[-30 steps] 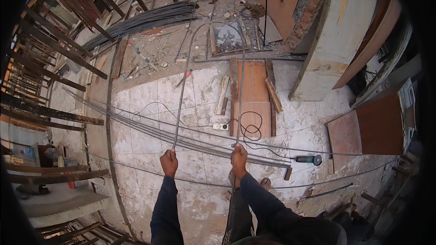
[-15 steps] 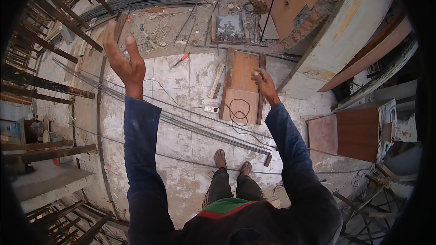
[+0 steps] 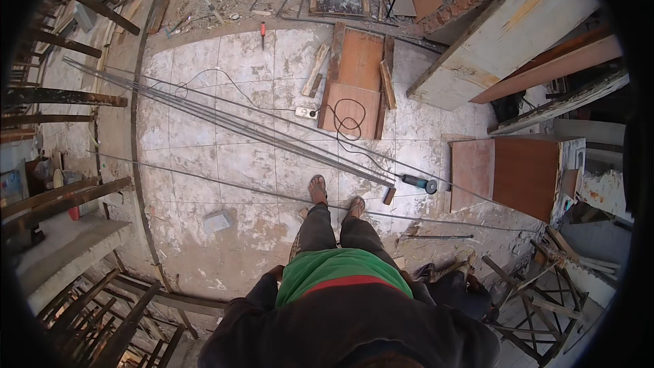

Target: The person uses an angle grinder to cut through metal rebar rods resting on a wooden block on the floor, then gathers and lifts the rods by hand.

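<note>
Both my arms are down at my sides. Only a small part of my left hand [image 3: 276, 272] shows beside the green hem of my shirt, and its fingers are hidden. Of my right hand [image 3: 406, 277] just a sliver appears at the other hip; whether it holds anything cannot be made out. A bundle of long thin metal rods [image 3: 259, 128] lies slantwise on the worn tiles, its near end by a small wooden block [image 3: 389, 195]. Past that end lies a blue and black angle grinder [image 3: 419, 183]. One separate rod [image 3: 204, 167] runs across just ahead of my sandalled feet.
A white socket block [image 3: 306, 112] and looped black cable [image 3: 349, 114] lie by a wooden panel [image 3: 361, 54]. A red-handled tool [image 3: 263, 34] is farther off. Brown cabinet [image 3: 531, 170] and leaning boards [image 3: 504, 34] stand right; wooden props [image 3: 88, 99] line the left. A grey block [image 3: 218, 221] sits nearby.
Both raised, open hands have dropped to my hips. The view has shifted, bringing the angle grinder and the grey block into sight.
</note>
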Motion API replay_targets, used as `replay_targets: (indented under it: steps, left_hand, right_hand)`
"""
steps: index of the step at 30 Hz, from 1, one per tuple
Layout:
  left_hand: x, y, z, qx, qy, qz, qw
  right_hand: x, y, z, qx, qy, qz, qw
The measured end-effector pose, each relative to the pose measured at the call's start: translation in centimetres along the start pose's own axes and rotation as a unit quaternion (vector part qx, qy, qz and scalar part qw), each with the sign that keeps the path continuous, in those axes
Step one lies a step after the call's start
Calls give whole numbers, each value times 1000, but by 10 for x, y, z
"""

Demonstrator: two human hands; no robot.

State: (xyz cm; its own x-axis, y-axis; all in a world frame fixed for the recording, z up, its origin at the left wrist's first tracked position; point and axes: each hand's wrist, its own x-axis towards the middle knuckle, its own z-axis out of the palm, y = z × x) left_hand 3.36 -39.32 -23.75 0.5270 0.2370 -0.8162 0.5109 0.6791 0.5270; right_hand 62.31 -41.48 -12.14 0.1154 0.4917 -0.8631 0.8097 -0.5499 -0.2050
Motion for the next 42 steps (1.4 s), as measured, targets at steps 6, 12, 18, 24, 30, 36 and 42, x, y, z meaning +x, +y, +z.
replay_targets:
  steps: [6, 12, 18, 24, 30, 36, 42]
  left_hand:
    - [27, 176, -187, 83, 438, 96, 890]
    - [-96, 351, -281, -74, 524, 301, 794]
    - [-88, 261, -222, -103, 503, 202, 834]
    - [-21, 86, -34, 80, 285, -27, 955]
    - [-41, 26, 12, 227, 134, 34, 964]
    - [-42, 155, -41, -51, 308, -4, 950]
    - [-80, 233, -57, -65, 411, 110, 903]
  right_hand:
    - [91, -187, -98, 271, 125, -133, 945]
    - [37, -311, -178, 254, 142, -232, 928]
    - [87, -158, -97, 266, 112, -118, 950]
    - [28, 12, 4, 384, 84, 136, 909]
    - [5, 31, 28, 398, 132, 114, 901]
    - [14, 34, 11, 364, 196, 38, 910]
    - [25, 34, 6, 419, 273, -11, 866]
